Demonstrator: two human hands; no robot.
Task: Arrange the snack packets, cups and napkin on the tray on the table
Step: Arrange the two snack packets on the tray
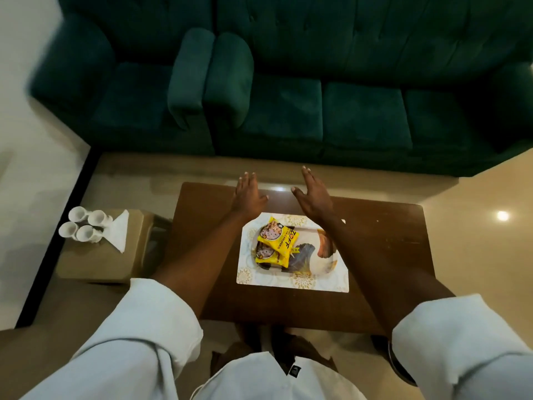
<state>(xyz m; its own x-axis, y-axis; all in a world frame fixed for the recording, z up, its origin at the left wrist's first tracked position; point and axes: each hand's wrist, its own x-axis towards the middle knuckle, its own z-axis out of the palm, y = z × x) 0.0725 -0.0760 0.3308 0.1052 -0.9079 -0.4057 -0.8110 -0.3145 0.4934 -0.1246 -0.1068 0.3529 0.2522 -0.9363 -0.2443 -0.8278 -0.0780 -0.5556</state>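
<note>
- A green sofa (317, 82) stands beyond the tray (331, 281).
- The brown worktop (389, 241) carries the tray near its middle.
- Yellow snack packets (274, 241) lie overlapping on the tray.
- Left hand (248, 194) and right hand (314, 197) hover past the tray's far edge, fingers straight, holding nothing.
- Well left of the tray, on a stool (95, 264), four white cups (85, 225) sit just beside the napkin (121, 232).

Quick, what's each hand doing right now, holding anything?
Left hand: open, holding nothing, above the far side of the table.
Right hand: open, holding nothing, beyond the tray.
</note>
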